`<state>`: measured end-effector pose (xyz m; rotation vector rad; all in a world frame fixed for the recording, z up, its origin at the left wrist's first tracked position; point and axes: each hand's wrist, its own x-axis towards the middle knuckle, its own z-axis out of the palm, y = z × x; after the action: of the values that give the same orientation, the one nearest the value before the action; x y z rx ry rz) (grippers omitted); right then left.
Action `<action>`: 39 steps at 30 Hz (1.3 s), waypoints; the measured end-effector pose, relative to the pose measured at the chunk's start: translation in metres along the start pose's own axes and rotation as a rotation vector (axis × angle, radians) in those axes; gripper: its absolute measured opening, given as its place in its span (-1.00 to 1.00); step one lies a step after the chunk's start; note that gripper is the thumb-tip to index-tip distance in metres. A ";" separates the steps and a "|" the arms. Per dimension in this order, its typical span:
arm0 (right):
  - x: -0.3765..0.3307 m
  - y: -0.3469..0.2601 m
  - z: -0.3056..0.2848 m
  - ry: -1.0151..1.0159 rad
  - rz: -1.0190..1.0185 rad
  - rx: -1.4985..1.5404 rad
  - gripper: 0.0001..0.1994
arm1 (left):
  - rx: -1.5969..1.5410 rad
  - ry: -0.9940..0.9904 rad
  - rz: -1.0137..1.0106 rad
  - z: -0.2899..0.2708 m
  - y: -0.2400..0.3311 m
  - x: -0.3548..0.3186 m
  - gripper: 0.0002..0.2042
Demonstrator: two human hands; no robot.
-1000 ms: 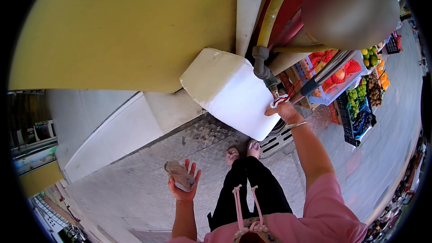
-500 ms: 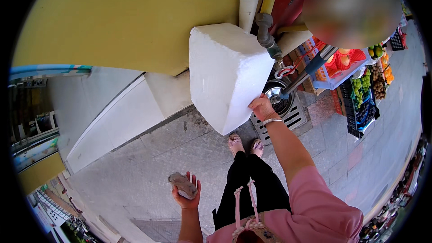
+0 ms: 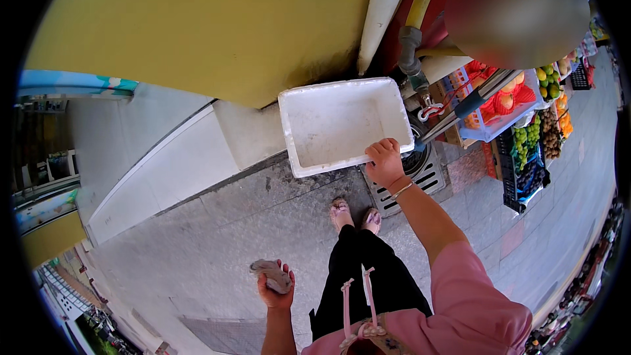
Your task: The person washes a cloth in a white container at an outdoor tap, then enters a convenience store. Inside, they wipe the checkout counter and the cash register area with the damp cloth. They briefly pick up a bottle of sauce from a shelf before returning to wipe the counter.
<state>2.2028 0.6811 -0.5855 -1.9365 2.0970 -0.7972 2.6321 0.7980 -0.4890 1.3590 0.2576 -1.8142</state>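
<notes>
Tipped upright since the earlier frame, the white foam box [image 3: 344,123] now shows its empty interior beside the yellow wall [image 3: 217,20]. Right hand [image 3: 384,163] clasps its near rim; left hand [image 3: 276,287] grips a grey rag [image 3: 271,272]. Blue and black fruit crates [image 3: 519,131] stand at right.

right hand [image 3: 384,163] grips white foam box [image 3: 342,121] | left hand [image 3: 276,289] holds cloth [image 3: 271,271]
</notes>
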 end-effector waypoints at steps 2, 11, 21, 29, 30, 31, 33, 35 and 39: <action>0.003 0.023 0.017 0.014 0.007 -0.096 -0.79 | 0.012 0.020 -0.014 -0.006 -0.004 0.004 -0.40; 0.030 0.072 0.061 -0.236 0.159 -0.462 -0.73 | 0.027 0.066 -0.021 -0.013 -0.006 0.013 -0.47; -0.001 -0.003 0.001 -0.053 0.504 -0.106 -0.38 | 0.070 -0.009 -0.022 0.017 0.008 0.002 -0.52; -0.011 -0.053 -0.108 0.349 0.876 1.025 -0.78 | 0.241 -0.144 -0.066 0.073 0.034 -0.024 -0.57; -0.003 -0.063 -0.131 0.219 0.946 1.100 -0.78 | 0.287 -0.179 -0.081 0.076 0.035 -0.023 -0.57; -0.001 -0.070 -0.147 0.061 0.935 1.212 -0.77 | 0.336 -0.215 -0.102 0.081 0.033 -0.023 -0.58; 0.000 -0.089 -0.175 -0.133 0.804 1.143 -0.58 | 0.507 -0.247 0.035 0.101 0.025 -0.028 -0.55; -0.009 -0.107 -0.187 -0.123 0.790 0.851 -0.40 | 0.696 -0.277 0.112 0.128 0.018 -0.035 -0.52; -0.071 -0.130 -0.177 -0.210 0.784 0.908 -0.31 | 1.131 -0.433 0.097 0.189 -0.010 -0.054 -0.47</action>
<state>2.2412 0.7950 -0.3887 -0.6301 1.6665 -1.0155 2.4968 0.7182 -0.3710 1.5412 -1.2035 -2.1741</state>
